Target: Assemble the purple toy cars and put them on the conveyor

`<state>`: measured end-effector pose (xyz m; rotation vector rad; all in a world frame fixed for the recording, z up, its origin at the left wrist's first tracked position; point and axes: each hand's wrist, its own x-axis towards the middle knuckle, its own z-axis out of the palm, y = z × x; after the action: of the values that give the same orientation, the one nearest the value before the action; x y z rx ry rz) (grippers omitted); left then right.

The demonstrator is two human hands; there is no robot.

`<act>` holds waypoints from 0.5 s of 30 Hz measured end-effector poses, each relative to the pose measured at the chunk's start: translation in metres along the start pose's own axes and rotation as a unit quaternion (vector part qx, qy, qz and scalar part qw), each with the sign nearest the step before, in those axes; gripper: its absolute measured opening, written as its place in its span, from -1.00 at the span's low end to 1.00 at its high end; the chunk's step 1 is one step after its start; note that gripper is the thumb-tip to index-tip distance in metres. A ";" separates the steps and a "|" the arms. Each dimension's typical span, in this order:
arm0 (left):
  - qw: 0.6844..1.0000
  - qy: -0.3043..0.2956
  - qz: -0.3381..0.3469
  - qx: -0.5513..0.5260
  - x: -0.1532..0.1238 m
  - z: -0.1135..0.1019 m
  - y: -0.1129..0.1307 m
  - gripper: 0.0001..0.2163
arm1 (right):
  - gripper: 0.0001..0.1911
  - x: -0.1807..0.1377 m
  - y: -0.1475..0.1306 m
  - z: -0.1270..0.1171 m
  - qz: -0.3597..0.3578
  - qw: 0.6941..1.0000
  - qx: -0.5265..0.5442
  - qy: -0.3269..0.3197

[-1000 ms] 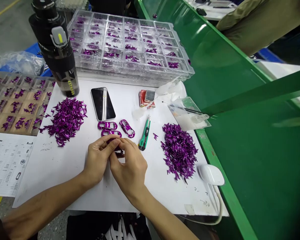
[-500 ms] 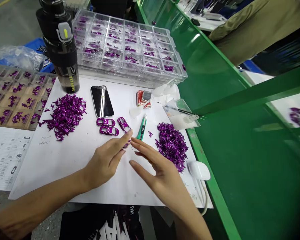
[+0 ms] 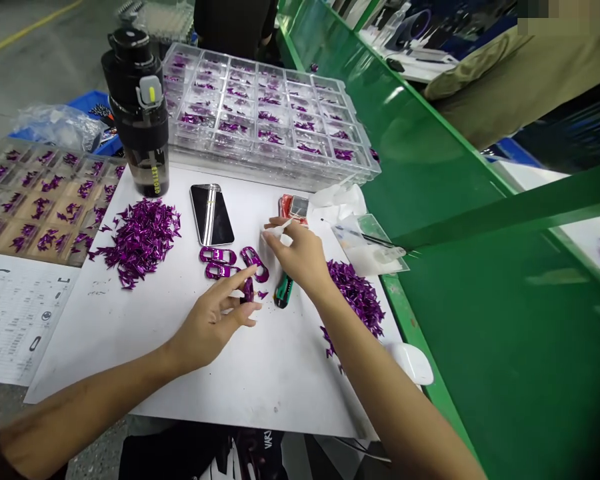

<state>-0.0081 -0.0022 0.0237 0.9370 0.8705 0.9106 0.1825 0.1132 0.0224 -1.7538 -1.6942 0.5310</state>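
Between the thumb and fingers of my left hand (image 3: 215, 320) is a glossy purple oval frame (image 3: 249, 291), held edge-on above the white sheet. Three similar purple frames (image 3: 218, 256) lie just beyond it, beside a small loose purple sliver (image 3: 263, 295). Farther out, my right hand (image 3: 300, 253) pinches a translucent white plastic piece with a thin tip (image 3: 281, 228), mostly covered by the fingers. A green utility knife (image 3: 283, 291) lies under that hand, partly hidden. My right forearm passes over the edge of a pile of pointed purple pieces (image 3: 355, 297).
A second purple pile (image 3: 143, 237), a phone (image 3: 213, 215) and a tall black bottle (image 3: 139, 120) stand left. Clear compartment boxes (image 3: 265, 110) line the back. A green partition (image 3: 430, 167) borders the right, near a white device (image 3: 413, 363) and plastic bags (image 3: 373, 250).
My right hand has moved away from my left, forward to the translucent white piece, and closed on it. My left hand keeps the purple frame. The utility knife lies turned and nearer.
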 end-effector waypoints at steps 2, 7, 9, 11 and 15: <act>0.999 0.030 0.002 0.024 0.002 -0.001 0.000 -0.58 | -0.65 -0.008 -0.006 -0.004 0.001 1.000 0.023 0.016; 0.994 0.084 -0.047 0.043 0.003 0.000 -0.002 -0.60 | -0.50 -0.057 -0.033 -0.033 0.069 0.988 0.130 0.047; 0.993 0.089 -0.077 0.025 0.003 0.000 -0.002 -0.56 | -0.55 -0.075 -0.041 -0.040 0.072 0.983 0.112 0.125; 0.992 0.083 -0.093 0.013 0.004 0.000 -0.001 -0.52 | -0.70 -0.086 -0.046 -0.041 0.026 0.963 0.078 0.256; 0.993 0.072 -0.092 -0.019 0.007 -0.001 0.000 -0.52 | -0.69 -0.096 -0.046 -0.035 -0.149 0.919 0.179 0.317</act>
<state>-0.0062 0.0044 0.0223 0.7521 1.0410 0.8388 0.1640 0.0119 0.0650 -1.1927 -1.2609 0.0956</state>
